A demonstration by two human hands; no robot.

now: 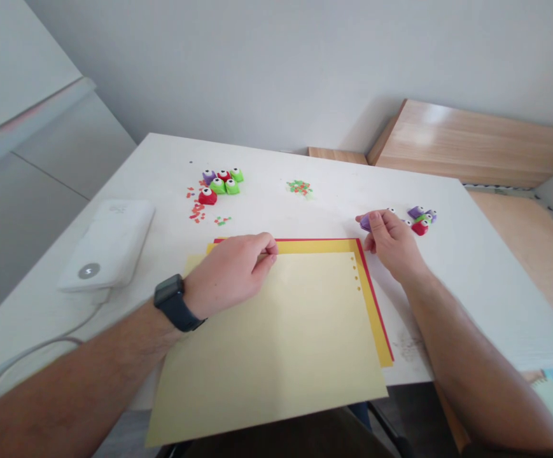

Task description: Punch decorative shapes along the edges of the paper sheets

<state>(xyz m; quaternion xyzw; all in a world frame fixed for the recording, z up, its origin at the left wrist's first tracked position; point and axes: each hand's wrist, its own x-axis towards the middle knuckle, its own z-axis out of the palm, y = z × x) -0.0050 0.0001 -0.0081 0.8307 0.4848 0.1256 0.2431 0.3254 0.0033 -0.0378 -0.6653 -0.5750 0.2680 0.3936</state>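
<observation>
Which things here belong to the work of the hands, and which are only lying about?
In use: the left hand on the pale yellow sheet, with the yellow sheet and red sheet under it; the right hand holding a purple paper punch.

Lying about: other paper punches, paper scraps, a white charger and its cable.

Right hand [391, 240] holds purple punch [365, 223]; left hand [228, 270] touches stacked paper [276, 337].
</observation>
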